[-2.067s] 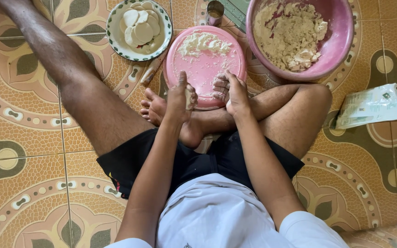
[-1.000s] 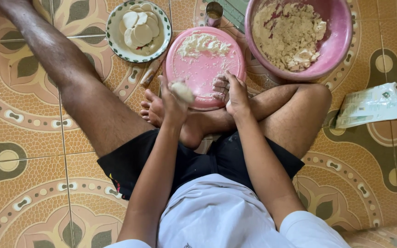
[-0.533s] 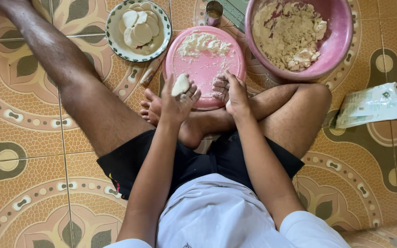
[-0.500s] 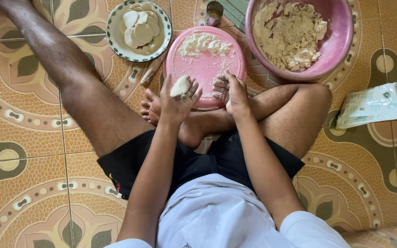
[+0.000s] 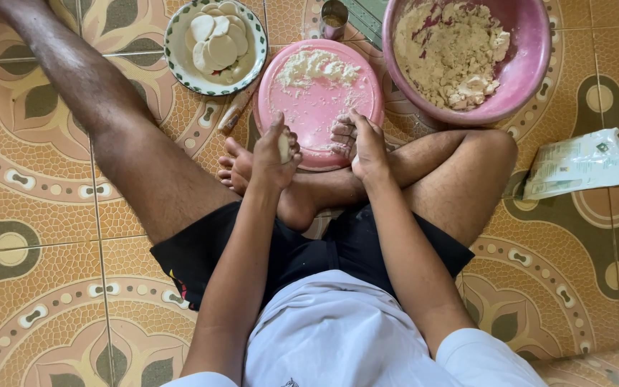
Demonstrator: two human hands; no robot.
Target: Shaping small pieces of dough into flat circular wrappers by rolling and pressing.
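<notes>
While the left hand (image 5: 275,152) closes its fingers on a dough lump (image 5: 284,145) at the pink plate's (image 5: 309,107) near edge, the right hand (image 5: 364,143), fingers curled, presses the plate's rim.

Soft, even daylight fills the scene, bright without harsh glare; only a faint sheen shows on the tiled floor (image 5: 51,287) and on the rim of the pink bowl (image 5: 531,79). Shadows are weak and short, gathering under the legs and arms. Focus is sharp throughout, with slight wide-angle stretching towards the edges.
</notes>
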